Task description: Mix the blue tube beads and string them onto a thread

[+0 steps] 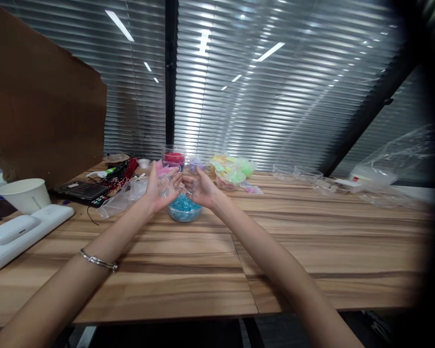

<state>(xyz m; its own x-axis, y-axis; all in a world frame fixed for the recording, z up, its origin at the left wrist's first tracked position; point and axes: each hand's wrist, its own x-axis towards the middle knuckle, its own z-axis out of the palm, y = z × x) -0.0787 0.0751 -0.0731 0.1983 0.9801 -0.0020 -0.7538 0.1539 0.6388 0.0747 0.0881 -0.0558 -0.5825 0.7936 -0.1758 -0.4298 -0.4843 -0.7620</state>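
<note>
My left hand (163, 189) is turned palm up with its fingers stretched out. Small clear glossy pieces (166, 192) lie on or cling to its palm and fingers. Opposite it, my right hand (202, 188) has its fingers extended, their tips close to the left fingertips; a little clear material seems to be on them too. Just below both hands stands a clear round bowl (184, 217) of shiny blue pieces (185, 203). Behind the left hand is a tub with pink contents (163, 168), partly hidden by the fingers.
Behind are a container of red pieces (174, 157), a purple one (196, 164) and yellow-green bags (234, 166). Clear lids (306, 174) and plastic wrap (380, 164) lie right. Left are cables (125, 174), a paper cup (27, 195), a white power strip (32, 232) and a cardboard box (47, 96).
</note>
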